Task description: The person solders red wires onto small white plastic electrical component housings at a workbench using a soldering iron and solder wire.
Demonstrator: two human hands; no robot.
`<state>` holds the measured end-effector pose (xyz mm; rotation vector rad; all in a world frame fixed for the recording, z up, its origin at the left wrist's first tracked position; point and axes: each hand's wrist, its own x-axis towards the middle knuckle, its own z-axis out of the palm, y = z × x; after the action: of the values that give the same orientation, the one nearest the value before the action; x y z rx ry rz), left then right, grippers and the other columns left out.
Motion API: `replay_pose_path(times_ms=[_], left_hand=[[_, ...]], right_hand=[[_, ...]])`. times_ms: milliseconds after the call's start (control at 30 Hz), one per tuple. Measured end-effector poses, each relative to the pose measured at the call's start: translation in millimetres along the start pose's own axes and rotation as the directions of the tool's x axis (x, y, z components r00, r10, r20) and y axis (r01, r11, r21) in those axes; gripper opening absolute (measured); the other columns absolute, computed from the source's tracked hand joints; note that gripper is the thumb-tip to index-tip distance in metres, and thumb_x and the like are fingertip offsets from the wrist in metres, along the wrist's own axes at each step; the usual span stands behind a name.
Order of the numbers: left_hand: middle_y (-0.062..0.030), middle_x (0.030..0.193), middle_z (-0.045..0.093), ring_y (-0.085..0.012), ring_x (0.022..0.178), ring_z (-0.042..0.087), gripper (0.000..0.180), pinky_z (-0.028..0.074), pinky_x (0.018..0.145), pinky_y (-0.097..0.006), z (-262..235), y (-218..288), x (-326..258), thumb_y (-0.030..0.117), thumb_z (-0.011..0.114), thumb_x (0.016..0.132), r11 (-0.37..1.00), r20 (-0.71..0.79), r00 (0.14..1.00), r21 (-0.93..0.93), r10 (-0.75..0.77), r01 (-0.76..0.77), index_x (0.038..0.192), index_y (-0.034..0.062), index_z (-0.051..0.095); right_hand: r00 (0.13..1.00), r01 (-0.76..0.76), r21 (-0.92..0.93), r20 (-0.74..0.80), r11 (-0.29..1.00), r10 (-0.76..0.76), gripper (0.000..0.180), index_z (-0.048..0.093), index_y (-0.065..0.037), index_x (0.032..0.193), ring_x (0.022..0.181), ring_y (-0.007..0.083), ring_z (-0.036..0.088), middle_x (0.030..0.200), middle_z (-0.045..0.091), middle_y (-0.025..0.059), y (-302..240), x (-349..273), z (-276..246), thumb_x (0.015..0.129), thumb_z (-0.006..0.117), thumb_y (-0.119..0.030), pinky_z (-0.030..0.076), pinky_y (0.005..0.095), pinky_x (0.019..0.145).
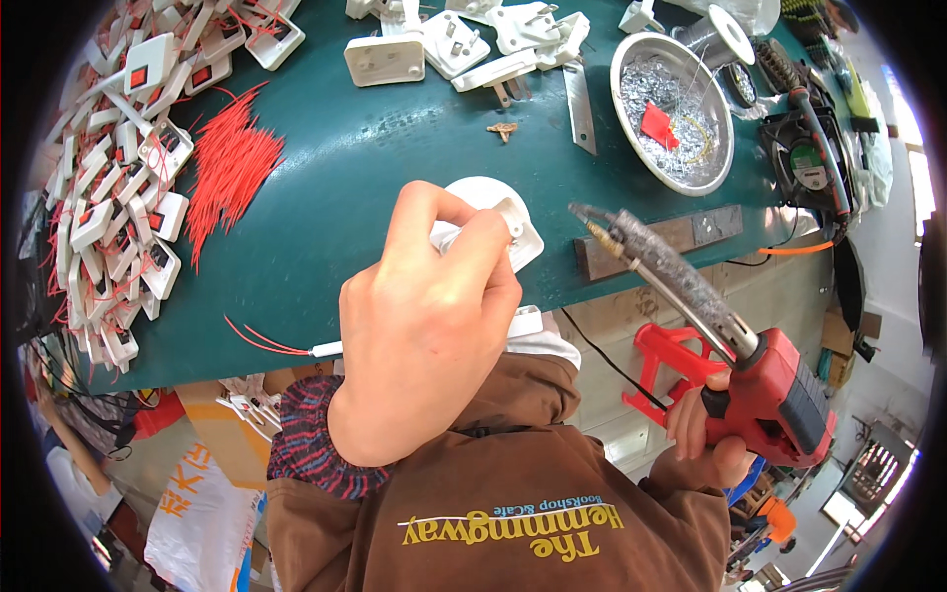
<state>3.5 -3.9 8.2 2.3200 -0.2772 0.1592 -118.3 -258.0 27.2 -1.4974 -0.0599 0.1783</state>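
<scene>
Fingers (464, 232) of the left hand (424, 335) are clamped on a white plug housing (513, 222) at the green surface's (335, 178) near edge. At four o'clock, the right hand (705, 429) is wrapped tight around a red soldering gun (779, 395), whose tip (582, 212) hangs just beside the housing. A slip could likely burn plastic or fingertips. Loose red wires (227, 163) lie at ten o'clock.

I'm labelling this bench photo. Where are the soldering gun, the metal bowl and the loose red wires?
soldering gun (779, 400): head view, red body.
metal bowl (624, 61): head view, left rim.
loose red wires (229, 163): head view, middle of the pile.
</scene>
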Motion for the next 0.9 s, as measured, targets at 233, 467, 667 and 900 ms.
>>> replay_pose_path(times_ms=[233, 467, 667, 900], left_hand=[[-0.0074, 0.086, 0.054, -0.0222, 0.047, 0.056, 0.011, 0.044, 0.041, -0.033, 1.4, -6.1, -3.2, -0.001, 0.065, 0.07, 0.997, -0.05, 0.996, 0.009, 0.077, -0.076, 0.076, 0.0052, 0.059], [-0.0108, 0.09, 0.056, -0.0267, 0.048, 0.058, 0.009, 0.046, 0.042, -0.036, 5.0, -8.7, -6.4, 0.001, 0.064, 0.071, 0.992, -0.079, 0.989, -0.002, 0.122, -0.122, 0.077, 0.0036, 0.058], [-0.0118, 0.089, 0.061, -0.0282, 0.064, 0.061, 0.011, 0.049, 0.053, -0.036, 8.4, -18.5, -4.5, 0.003, 0.066, 0.074, 0.982, -0.072, 0.996, -0.176, 0.054, -0.066, 0.081, 0.0015, 0.058], [-0.0108, 0.082, 0.062, -0.0249, 0.067, 0.06, 0.009, 0.049, 0.059, -0.033, 0.3, -17.7, -3.8, 0.0, 0.065, 0.076, 0.967, -0.006, 0.997, -0.243, 0.075, -0.074, 0.081, -0.0004, 0.057]], right_hand=[[0.925, 0.176, -0.488, -0.214, 0.855, -0.313, 0.051, 0.04, 0.007, 0.127, 0.049, 0.0121, 0.051, 0.057, 0.051, 0.0035, -1.4, 47.0, 20.3, 0.086, 0.06, -0.017, 0.044, 0.0263, 0.052], [0.772, 0.385, -0.724, -0.086, 0.572, -0.629, 0.018, 0.06, 0.005, 0.101, 0.069, 0.0121, 0.061, 0.083, 0.063, 0.0046, 4.5, 146.9, 34.2, 0.083, 0.064, 0.003, 0.049, 0.0251, 0.068], [0.623, 0.508, -0.848, 0.244, 0.148, -0.743, 0.058, 0.057, -0.004, 0.115, 0.075, 0.0295, 0.065, 0.088, 0.065, 0.0156, 19.7, 222.7, 68.3, 0.059, 0.068, 0.006, 0.051, 0.0327, 0.066], [0.536, 0.551, -0.834, 0.391, -0.041, -0.748, 0.066, 0.054, -0.006, 0.116, 0.071, 0.0277, 0.061, 0.087, 0.062, 0.0112, 29.7, 239.7, 69.5, 0.051, 0.067, 0.0, 0.049, 0.0356, 0.061]])
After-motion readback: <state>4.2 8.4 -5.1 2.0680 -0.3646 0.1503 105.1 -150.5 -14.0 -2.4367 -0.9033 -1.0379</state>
